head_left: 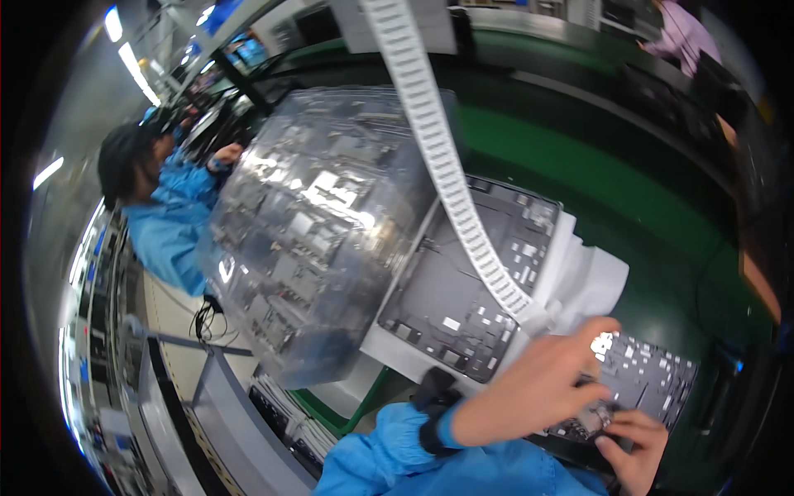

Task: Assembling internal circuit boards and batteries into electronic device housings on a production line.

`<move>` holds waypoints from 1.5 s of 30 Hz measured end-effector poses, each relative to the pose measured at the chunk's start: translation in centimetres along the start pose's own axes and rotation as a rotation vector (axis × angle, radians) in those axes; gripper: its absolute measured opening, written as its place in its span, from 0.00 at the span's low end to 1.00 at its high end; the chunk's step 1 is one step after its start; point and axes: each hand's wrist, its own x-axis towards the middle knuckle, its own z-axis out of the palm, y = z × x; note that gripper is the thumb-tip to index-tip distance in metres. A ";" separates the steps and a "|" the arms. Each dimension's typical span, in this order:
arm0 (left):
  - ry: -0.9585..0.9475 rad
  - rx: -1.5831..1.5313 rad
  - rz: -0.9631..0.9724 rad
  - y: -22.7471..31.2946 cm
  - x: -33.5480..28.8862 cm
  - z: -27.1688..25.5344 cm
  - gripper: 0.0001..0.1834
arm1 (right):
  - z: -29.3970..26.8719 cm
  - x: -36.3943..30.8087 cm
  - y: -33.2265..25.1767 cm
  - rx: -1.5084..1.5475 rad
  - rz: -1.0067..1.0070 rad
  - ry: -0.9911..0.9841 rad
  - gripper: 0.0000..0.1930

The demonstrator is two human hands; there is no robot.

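A dark panel (653, 376) with many small white patches lies at the lower right, under both hands. At its near-left part sits a small silvery part (594, 417). My left hand (529, 384) reaches over the panel from the left with bent fingers, its thumb near that part; what it pinches, if anything, is hidden. Thumb and fingers of my right hand (637, 446) close on the near-right edge of the silvery part. To the left of the panel rests a larger dark housing (438, 285), also dotted with white patches.
A clear plastic tray (314, 223) of metal parts stands left of the housing. Across the housing hangs a long white label strip (447, 178). White sheet material (591, 273) sticks out beside it. A co-worker in blue (169, 219) is at left; another person (682, 37) is far right.
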 end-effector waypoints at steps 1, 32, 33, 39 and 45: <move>0.053 0.017 0.003 -0.2 1.0 1.8 0.33 | -0.3 -0.5 -0.9 -0.023 0.049 -0.012 0.08; 0.211 0.324 0.143 -4.5 -3.5 5.3 0.32 | -7.6 19.6 9.6 -0.839 -0.458 0.562 0.36; 0.219 0.289 0.124 -4.2 -3.9 5.3 0.31 | -8.0 21.2 10.0 -0.863 -0.448 0.616 0.36; 0.450 0.219 0.141 -2.4 -7.5 3.5 0.16 | -10.5 26.7 9.4 -0.814 -0.315 0.635 0.34; 0.825 0.313 -0.027 -3.7 -7.8 -1.6 0.07 | -2.0 24.3 6.6 -0.585 -0.900 0.667 0.16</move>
